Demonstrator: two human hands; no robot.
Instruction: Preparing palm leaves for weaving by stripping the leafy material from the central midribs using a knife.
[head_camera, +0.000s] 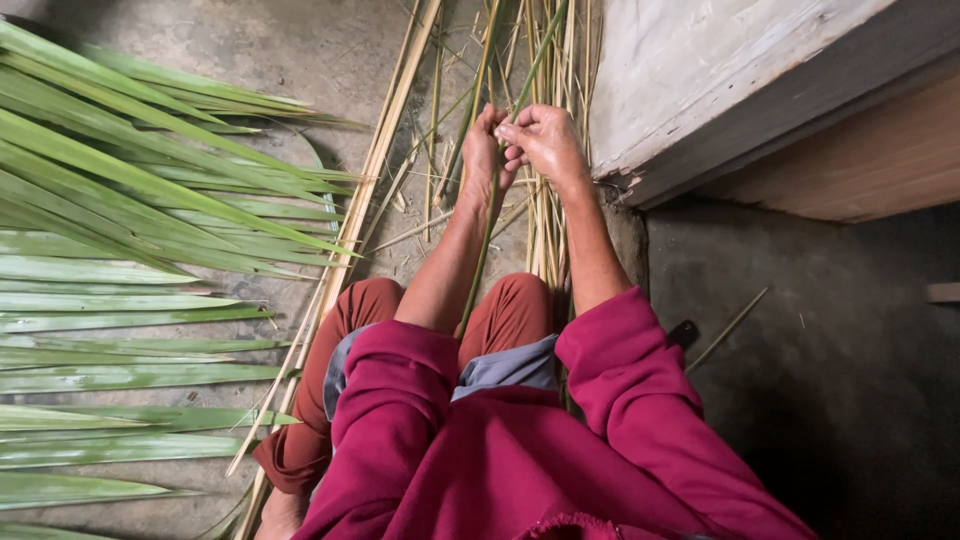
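Note:
My left hand (483, 150) and my right hand (543, 140) meet in front of my knees, both closed on one long green leaf strip (478, 268). The strip runs from my lap up between the hands and on past them toward the top of the view. The fingertips of both hands pinch it at about the same spot. I sit on the ground in a magenta top and rust-coloured trousers.
A fan of long green palm leaves (130, 250) lies on the concrete floor to the left. Pale dry leaf ribs (365, 190) lie in a loose pile ahead. A grey concrete step (720, 90) with a wooden edge rises at the right.

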